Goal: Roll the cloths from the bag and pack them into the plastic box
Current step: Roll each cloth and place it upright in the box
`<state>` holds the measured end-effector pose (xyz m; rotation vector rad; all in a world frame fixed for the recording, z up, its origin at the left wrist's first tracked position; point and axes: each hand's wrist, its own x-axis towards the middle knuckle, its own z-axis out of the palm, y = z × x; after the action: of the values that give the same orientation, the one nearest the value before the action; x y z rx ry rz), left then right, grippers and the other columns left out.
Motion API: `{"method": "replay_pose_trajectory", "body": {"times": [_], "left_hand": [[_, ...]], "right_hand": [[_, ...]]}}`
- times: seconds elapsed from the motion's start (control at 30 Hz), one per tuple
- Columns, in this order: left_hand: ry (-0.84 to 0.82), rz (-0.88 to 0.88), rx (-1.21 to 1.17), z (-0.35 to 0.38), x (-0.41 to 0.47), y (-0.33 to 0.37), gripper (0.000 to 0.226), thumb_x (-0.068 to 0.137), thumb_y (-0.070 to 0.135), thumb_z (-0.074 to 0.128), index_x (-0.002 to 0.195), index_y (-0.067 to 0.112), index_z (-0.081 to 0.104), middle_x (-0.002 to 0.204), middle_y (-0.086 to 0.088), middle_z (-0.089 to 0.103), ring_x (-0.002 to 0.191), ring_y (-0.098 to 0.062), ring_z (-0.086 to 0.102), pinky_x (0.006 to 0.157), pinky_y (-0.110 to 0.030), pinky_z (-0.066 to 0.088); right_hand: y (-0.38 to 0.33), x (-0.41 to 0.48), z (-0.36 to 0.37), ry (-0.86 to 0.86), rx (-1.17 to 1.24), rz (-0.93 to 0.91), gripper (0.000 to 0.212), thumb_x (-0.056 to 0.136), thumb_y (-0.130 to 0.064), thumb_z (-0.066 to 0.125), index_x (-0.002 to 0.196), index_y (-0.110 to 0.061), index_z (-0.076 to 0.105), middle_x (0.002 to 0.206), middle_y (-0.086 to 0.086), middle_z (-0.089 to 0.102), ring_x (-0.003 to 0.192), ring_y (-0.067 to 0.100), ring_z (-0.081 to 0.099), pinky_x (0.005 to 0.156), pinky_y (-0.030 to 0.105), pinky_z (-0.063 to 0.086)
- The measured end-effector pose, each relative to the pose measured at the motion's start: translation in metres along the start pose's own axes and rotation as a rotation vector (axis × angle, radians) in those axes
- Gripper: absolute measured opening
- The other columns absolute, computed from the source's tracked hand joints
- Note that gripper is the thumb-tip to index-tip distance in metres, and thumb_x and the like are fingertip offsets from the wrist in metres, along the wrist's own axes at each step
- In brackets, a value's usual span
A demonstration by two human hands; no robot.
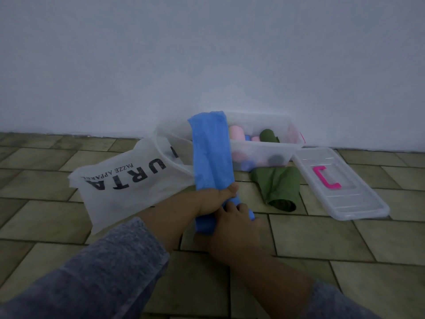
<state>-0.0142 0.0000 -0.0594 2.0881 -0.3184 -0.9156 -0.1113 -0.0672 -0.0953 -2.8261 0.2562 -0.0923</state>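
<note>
Olive-green floor tiles [322, 238] run up to a plain pale wall [207, 54], and everything sits on the floor near that wall edge. Both hands meet at the lower end of a long blue cloth [211, 153], which stands up as a folded strip leaning away from the person, its top end reaching in front of the plastic box [264, 149]. At its near end the cloth is wound into a short roll. The left hand [213, 200] closes around the strip just above the roll, thumb on the right edge of the fabric. The right hand [232, 223] wraps over the roll itself, fingers [239, 207] curled on top of it. So the roll lies inside the two grips, and the loose length rises beyond them toward the wall.

Against the wall stands the clear plastic box, open, with rolled cloths in it: pink ones [236, 133], a blue one partly hidden, and a dark green one [269, 135]. Just in front of the box, on the tiles, lies a loosely rolled green cloth [279, 187], apart from both hands. To its right rests the clear lid [345, 194] with a pink handle [326, 178], one end touching the box's right corner. Left of the blue cloth lies a white bag [119, 187] with black lettering, its mouth open toward the box. Grey sleeves [103, 268] cover both forearms.
</note>
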Motion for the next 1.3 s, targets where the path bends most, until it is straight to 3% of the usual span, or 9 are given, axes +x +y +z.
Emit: {"method": "replay_pose_trajectory", "body": {"times": [0.27, 0.4, 0.57, 0.67, 0.73, 0.87, 1.07, 1.2, 1.3], "left_hand": [[-0.001, 0.014, 0.017, 0.004, 0.001, -0.003, 0.075, 0.081, 0.07, 0.042, 0.13, 0.014, 0.053, 0.136, -0.008, 0.05, 0.123, -0.024, 0.046, 0.109, -0.038, 0.034], [-0.056, 0.106, 0.113, 0.007, -0.005, -0.006, 0.065, 0.091, 0.06, 0.032, 0.127, 0.013, 0.058, 0.136, -0.007, 0.053, 0.123, -0.02, 0.048, 0.106, -0.026, 0.032], [0.1, 0.374, 0.302, 0.001, -0.017, -0.012, 0.034, 0.096, 0.037, 0.048, 0.121, 0.018, 0.061, 0.128, 0.0, 0.057, 0.118, -0.012, 0.05, 0.087, -0.01, 0.031], [0.093, 0.385, 0.488, -0.006, -0.023, -0.025, 0.041, 0.082, 0.039, 0.067, 0.12, 0.032, 0.054, 0.117, 0.009, 0.052, 0.102, -0.005, 0.052, 0.077, -0.013, 0.038], [0.044, 0.356, 0.531, -0.005, -0.026, -0.038, 0.044, 0.08, 0.034, 0.069, 0.12, 0.033, 0.049, 0.115, 0.01, 0.051, 0.1, -0.004, 0.051, 0.083, -0.018, 0.043], [0.194, 0.366, 0.347, 0.001, -0.031, -0.056, 0.036, 0.08, 0.028, 0.07, 0.109, 0.034, 0.049, 0.109, 0.012, 0.055, 0.102, -0.006, 0.054, 0.091, -0.026, 0.045], [0.191, 0.315, 0.462, 0.01, -0.037, -0.058, 0.019, 0.084, 0.042, 0.063, 0.096, 0.037, 0.049, 0.101, 0.014, 0.055, 0.091, -0.005, 0.053, 0.072, -0.021, 0.04], [0.208, 0.311, 0.549, 0.024, -0.042, -0.058, 0.016, 0.087, 0.046, 0.056, 0.099, 0.036, 0.052, 0.105, 0.011, 0.059, 0.089, -0.007, 0.054, 0.075, -0.025, 0.043], [0.367, 0.457, 0.71, 0.027, -0.047, -0.058, 0.028, 0.088, 0.048, 0.051, 0.11, 0.033, 0.059, 0.113, 0.011, 0.054, 0.097, -0.008, 0.053, 0.081, -0.025, 0.04]], "right_hand": [[0.008, -0.003, -0.004, -0.057, -0.032, -0.108, 0.075, 0.068, -0.068, 0.044, 0.135, -0.035, 0.035, 0.132, -0.006, 0.046, 0.115, 0.022, 0.041, 0.093, 0.039, 0.04], [0.025, 0.0, -0.022, -0.179, 0.183, -0.103, 0.044, 0.083, -0.035, 0.053, 0.125, -0.021, 0.046, 0.119, 0.003, 0.06, 0.098, 0.018, 0.057, 0.078, 0.026, 0.042], [0.041, 0.009, -0.032, -0.242, 0.273, -0.072, 0.033, 0.084, -0.011, 0.05, 0.116, -0.016, 0.056, 0.118, 0.006, 0.055, 0.105, 0.025, 0.056, 0.087, 0.03, 0.043], [0.046, 0.011, -0.027, -0.209, 0.29, -0.045, 0.028, 0.084, -0.014, 0.055, 0.112, -0.02, 0.058, 0.107, 0.005, 0.045, 0.1, 0.024, 0.053, 0.079, 0.028, 0.039], [0.049, 0.011, -0.025, -0.188, 0.31, -0.031, 0.029, 0.083, -0.017, 0.057, 0.111, -0.025, 0.06, 0.103, 0.001, 0.044, 0.1, 0.021, 0.051, 0.079, 0.027, 0.038], [0.05, 0.008, -0.023, -0.11, 0.309, -0.021, 0.028, 0.083, -0.026, 0.06, 0.111, -0.028, 0.059, 0.105, -0.001, 0.052, 0.102, 0.019, 0.053, 0.085, 0.031, 0.042], [0.058, -0.003, -0.02, 0.008, 0.309, 0.034, 0.017, 0.078, -0.038, 0.065, 0.092, -0.033, 0.057, 0.1, -0.006, 0.06, 0.096, 0.013, 0.053, 0.079, 0.029, 0.042], [0.069, -0.012, -0.017, 0.022, 0.347, 0.023, 0.013, 0.08, -0.037, 0.065, 0.092, -0.034, 0.062, 0.097, -0.01, 0.057, 0.095, 0.01, 0.053, 0.081, 0.028, 0.041], [0.074, -0.014, -0.017, 0.02, 0.361, 0.026, 0.014, 0.081, -0.044, 0.064, 0.093, -0.036, 0.065, 0.094, -0.014, 0.057, 0.094, 0.007, 0.054, 0.086, 0.031, 0.043]]}}
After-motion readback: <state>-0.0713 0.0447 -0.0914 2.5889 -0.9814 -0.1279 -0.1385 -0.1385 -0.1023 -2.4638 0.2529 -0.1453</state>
